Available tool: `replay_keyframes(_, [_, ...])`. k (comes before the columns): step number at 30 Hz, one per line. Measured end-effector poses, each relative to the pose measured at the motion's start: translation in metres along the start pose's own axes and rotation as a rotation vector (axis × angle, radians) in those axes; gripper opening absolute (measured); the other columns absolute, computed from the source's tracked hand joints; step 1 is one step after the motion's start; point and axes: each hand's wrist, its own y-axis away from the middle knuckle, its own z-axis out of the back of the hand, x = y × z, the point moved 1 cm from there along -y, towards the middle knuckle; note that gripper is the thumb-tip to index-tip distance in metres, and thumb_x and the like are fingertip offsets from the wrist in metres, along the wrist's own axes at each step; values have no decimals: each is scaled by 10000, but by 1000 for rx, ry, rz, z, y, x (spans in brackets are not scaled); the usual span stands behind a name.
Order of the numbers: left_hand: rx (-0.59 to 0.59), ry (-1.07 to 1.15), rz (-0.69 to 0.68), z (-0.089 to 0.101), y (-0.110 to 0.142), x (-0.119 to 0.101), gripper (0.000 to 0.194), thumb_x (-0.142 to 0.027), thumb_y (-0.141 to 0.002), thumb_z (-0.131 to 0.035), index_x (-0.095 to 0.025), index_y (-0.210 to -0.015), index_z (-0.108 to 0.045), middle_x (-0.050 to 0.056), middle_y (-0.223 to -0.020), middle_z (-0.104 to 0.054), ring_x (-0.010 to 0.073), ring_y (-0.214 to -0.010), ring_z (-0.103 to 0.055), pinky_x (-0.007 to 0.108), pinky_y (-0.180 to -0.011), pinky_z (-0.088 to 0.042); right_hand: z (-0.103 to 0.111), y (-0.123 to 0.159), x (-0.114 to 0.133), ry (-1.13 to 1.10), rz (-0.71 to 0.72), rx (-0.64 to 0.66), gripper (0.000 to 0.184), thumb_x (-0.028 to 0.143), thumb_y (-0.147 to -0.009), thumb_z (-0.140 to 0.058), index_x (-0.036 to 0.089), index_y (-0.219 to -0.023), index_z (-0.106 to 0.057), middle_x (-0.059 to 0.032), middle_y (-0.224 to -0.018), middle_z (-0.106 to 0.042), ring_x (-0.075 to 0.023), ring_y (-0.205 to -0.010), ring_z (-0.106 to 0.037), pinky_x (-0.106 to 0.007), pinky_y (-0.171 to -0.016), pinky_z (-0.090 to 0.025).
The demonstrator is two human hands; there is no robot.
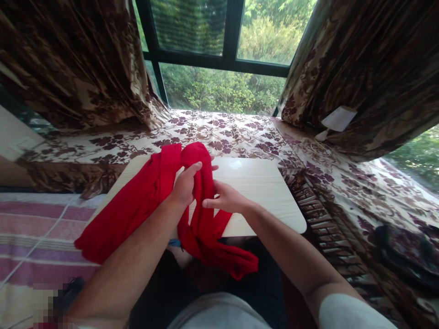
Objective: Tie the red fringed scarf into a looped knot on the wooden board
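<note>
A red cloth (137, 205) lies draped over a small light wooden table (260, 192), its ends hanging off the near edge toward my lap. My left hand (185, 185) is closed on a raised fold of the cloth near its top. Just to the right, my right hand (224, 197) pinches a strip of the same cloth. Both hands are close together above the table's near middle.
A floral brown-and-cream cover (240, 132) spreads beyond the table up to a window (219, 50). Matching curtains hang at the left (75, 64) and right (360, 68). A striped pink blanket (37, 233) lies at the left. A dark object (404, 251) sits at the right.
</note>
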Motion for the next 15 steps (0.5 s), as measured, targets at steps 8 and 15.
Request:
replay_keyframes(8, [17, -43, -11, 13, -7, -3, 535, -548, -821, -697, -191, -1219, -687, 106, -945, -766, 311, -980, -726, 398, -772, -612, 11, -23, 28, -538, 61, -172, 537, 466, -634, -866, 168, -1034, -667, -48, -968, -737, -231, -921, -683, -336, -833, -569])
replay_keyframes(15, [85, -133, -122, 15, -12, 0, 534, -614, -797, -695, -197, -1128, -724, 96, -865, -759, 302, -969, -720, 363, -716, -598, 36, -41, 44, -604, 17, -142, 364, 322, -603, -860, 136, -867, -691, -31, -767, -720, -173, -716, -672, -290, -709, -572])
